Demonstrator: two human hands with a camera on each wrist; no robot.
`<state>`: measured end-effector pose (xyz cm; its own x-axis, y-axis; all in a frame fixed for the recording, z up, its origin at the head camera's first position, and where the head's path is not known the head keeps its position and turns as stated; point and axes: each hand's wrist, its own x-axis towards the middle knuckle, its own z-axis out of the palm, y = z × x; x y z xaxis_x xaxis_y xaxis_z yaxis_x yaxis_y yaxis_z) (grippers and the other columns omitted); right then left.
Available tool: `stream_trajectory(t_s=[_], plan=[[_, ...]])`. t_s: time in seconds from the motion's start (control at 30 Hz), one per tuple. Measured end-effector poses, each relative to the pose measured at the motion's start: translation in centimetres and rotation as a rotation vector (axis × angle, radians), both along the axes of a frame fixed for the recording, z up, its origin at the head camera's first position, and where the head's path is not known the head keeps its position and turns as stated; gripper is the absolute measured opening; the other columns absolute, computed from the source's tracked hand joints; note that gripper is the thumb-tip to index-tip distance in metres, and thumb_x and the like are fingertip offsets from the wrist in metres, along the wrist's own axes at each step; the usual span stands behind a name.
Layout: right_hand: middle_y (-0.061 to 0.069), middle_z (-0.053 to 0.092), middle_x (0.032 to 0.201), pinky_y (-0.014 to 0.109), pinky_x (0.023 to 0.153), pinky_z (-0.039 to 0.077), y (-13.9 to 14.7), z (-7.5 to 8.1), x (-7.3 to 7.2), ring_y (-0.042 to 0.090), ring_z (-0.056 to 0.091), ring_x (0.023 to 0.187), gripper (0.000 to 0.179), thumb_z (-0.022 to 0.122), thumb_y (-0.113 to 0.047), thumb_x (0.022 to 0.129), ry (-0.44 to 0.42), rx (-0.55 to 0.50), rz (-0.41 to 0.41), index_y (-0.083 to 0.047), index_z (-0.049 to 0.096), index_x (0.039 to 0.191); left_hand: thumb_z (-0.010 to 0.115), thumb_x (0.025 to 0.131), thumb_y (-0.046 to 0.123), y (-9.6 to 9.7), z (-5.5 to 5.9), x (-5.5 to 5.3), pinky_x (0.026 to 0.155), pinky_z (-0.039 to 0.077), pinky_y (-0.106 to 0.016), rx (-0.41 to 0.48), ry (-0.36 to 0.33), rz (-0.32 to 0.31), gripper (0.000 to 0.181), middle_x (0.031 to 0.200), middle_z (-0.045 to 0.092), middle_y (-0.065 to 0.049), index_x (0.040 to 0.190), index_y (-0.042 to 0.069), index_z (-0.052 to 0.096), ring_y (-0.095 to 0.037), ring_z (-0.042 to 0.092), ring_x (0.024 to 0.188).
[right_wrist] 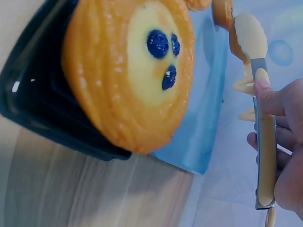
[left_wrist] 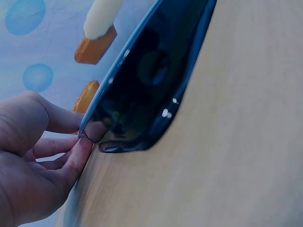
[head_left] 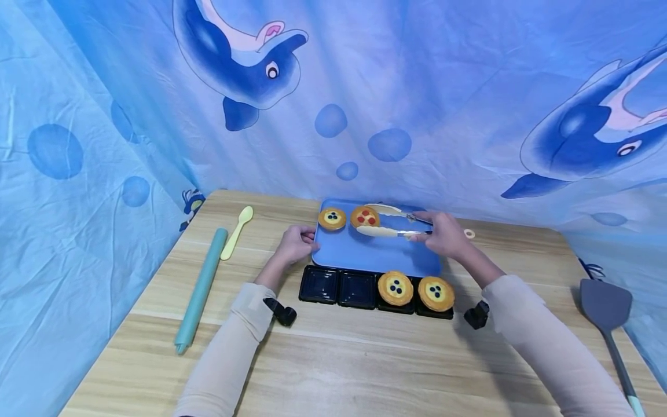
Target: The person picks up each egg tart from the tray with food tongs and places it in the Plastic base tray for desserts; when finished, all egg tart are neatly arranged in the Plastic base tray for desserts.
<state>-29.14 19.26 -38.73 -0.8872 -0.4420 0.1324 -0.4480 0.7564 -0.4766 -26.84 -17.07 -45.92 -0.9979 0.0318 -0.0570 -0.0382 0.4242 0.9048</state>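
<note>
My right hand (head_left: 446,234) grips a pair of cream-tipped tongs (head_left: 383,231). Their tips lie on either side of a tart with red topping (head_left: 366,217), which is over the blue tray (head_left: 359,252). With thumb and fingers, my left hand (head_left: 297,244) pinches the tray's left edge. At the tray's far left corner sits a tart with dark berries (head_left: 332,219). In front of the tray runs a black four-part container (head_left: 319,284); its two right compartments carry berry tarts (head_left: 395,288), and the two left ones are bare. The right wrist view shows the rightmost tart (right_wrist: 109,71) close up.
On the left of the wooden table (head_left: 333,359) lie a rolled teal mat (head_left: 203,286) and a pale yellow spoon (head_left: 238,231). A grey spatula (head_left: 605,304) lies by the right edge. Behind the table hangs a blue dolphin-print curtain (head_left: 443,87).
</note>
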Motion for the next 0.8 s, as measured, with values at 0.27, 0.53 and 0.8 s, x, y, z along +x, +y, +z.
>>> stream_trajectory(t_s=[0.27, 0.53, 0.8], plan=[[0.026, 0.057, 0.134, 0.029, 0.040, 0.027, 0.7, 0.7, 2.0, 0.013, 0.023, 0.037, 0.060, 0.081, -0.017, 0.084, 0.041, -0.026, 0.044, 0.004, 0.057, 0.135, 0.071, 0.083, -0.004, -0.1, 0.1, -0.1, 0.084, 0.053, -0.036, -0.003, -0.007, -0.006, 0.043, 0.103, 0.064, -0.020, 0.124, -0.013, 0.059, -0.031, 0.061, 0.095], [0.023, 0.057, 0.135, 0.028, 0.037, 0.027, 0.8, 1.5, 3.6, 0.012, 0.025, 0.036, 0.059, 0.081, -0.018, 0.084, 0.042, -0.035, 0.058, 0.001, 0.058, 0.136, 0.070, 0.083, -0.005, -0.1, 0.0, -0.1, 0.087, 0.053, -0.037, 0.025, -0.032, -0.009, 0.045, 0.106, 0.063, -0.021, 0.126, -0.013, 0.058, -0.031, 0.061, 0.097], [0.022, 0.059, 0.134, 0.027, 0.037, 0.028, 1.0, 2.2, 5.4, 0.010, 0.023, 0.036, 0.060, 0.082, -0.016, 0.083, 0.060, -0.044, 0.071, 0.000, 0.059, 0.135, 0.070, 0.083, -0.005, 0.0, -0.1, 0.1, 0.086, 0.053, -0.036, 0.016, -0.015, 0.000, 0.045, 0.106, 0.064, -0.022, 0.127, -0.012, 0.058, -0.031, 0.061, 0.097]])
